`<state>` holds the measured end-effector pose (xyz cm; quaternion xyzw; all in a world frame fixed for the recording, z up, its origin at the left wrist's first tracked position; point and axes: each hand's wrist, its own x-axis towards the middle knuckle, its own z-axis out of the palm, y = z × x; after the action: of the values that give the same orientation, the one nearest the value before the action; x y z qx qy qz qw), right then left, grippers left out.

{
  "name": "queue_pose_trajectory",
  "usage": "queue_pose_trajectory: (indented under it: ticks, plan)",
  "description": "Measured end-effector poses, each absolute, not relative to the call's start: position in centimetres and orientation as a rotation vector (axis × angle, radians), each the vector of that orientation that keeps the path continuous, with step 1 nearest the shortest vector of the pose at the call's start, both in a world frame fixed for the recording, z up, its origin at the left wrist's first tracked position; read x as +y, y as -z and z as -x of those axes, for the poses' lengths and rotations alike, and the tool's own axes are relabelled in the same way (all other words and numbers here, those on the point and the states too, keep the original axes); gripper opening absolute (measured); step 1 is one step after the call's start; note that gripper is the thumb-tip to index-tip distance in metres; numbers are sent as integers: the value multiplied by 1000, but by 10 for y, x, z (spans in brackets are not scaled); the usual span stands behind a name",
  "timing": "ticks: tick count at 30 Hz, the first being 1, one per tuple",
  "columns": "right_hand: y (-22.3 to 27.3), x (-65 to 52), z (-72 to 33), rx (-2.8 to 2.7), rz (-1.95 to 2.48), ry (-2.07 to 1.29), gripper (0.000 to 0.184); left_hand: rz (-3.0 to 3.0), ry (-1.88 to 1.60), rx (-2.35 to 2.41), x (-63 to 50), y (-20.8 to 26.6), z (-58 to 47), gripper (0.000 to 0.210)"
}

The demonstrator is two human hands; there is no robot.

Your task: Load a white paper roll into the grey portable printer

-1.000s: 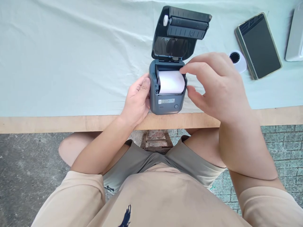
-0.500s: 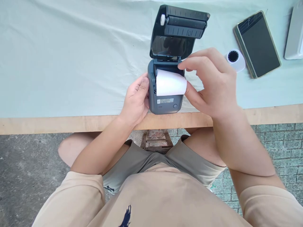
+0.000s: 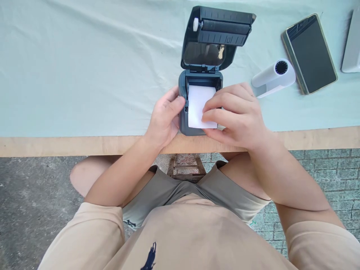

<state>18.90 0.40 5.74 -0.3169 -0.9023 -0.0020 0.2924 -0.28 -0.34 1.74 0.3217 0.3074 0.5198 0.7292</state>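
A small dark label printer (image 3: 183,125) sits near the table's front edge with its lid (image 3: 206,54) swung up and back. White paper (image 3: 197,107) from inside it lies over the printer's front, covering the panel there. My left hand (image 3: 165,116) grips the printer's left side, thumb on the rim and fingers behind. My right hand (image 3: 236,114) is closed at the paper's right side, fingertips on its face and the thumb low by its front edge.
A white cylindrical device (image 3: 270,80) with a dark round vent lies right of the printer. Beyond it are a smartphone (image 3: 315,54) and a white object (image 3: 353,45) cut off by the view. A pale green cloth (image 3: 84,75) covers the table, whose wooden edge (image 3: 70,146) runs along the front.
My right hand has come down and left, from the printer's right rim onto the paper. The paper now reaches further forward, hiding the front label and button. The left hand keeps its hold.
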Motion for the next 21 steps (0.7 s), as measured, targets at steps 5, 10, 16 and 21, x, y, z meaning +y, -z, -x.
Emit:
queue_pose_trajectory:
  ticks: [5,10,16,21]
  plan:
    - [-58,4,-191,-2423,807,-88,17,-891,-1103,808,-5,-17,6,55]
    - [-67,21,-193,-2049,827,-50,19,-975,-1067,818,-6,-13,8,67]
    - [-76,40,-185,-1977,1004,-266,39,-974,-1066,790,-4,-9,9,77]
    - [-59,28,-180,-1905,914,-302,24,-929,-1068,795,-5,-10,7,72]
